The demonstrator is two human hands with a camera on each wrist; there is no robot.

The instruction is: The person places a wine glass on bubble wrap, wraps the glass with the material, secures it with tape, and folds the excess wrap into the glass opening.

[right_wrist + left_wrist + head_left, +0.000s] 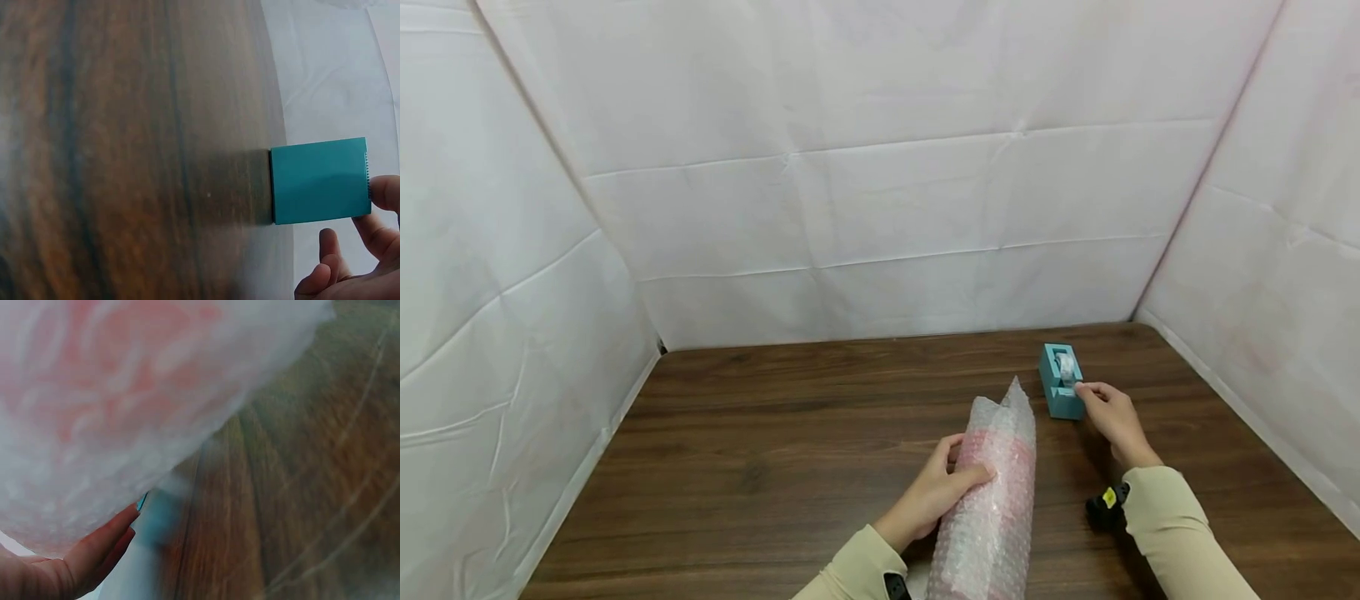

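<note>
A long bundle in bubble wrap (996, 508), pinkish red showing through, slants up from the front edge of the head view. My left hand (931, 493) grips its left side, thumb across the top; in the left wrist view the wrap fills the upper left above the fingers (103, 540). Beyond the bundle stands a teal tape dispenser (1064, 406) with a roll of clear tape (1065, 365). My right hand (1116, 423) pinches at the tape's end by the cutter. In the right wrist view, thumb and forefinger sit at the serrated edge of the dispenser (320, 182).
Both items are on a dark brown wooden table (760, 433). White cloth walls (880, 200) enclose its back and both sides, and the dispenser stands near the back right.
</note>
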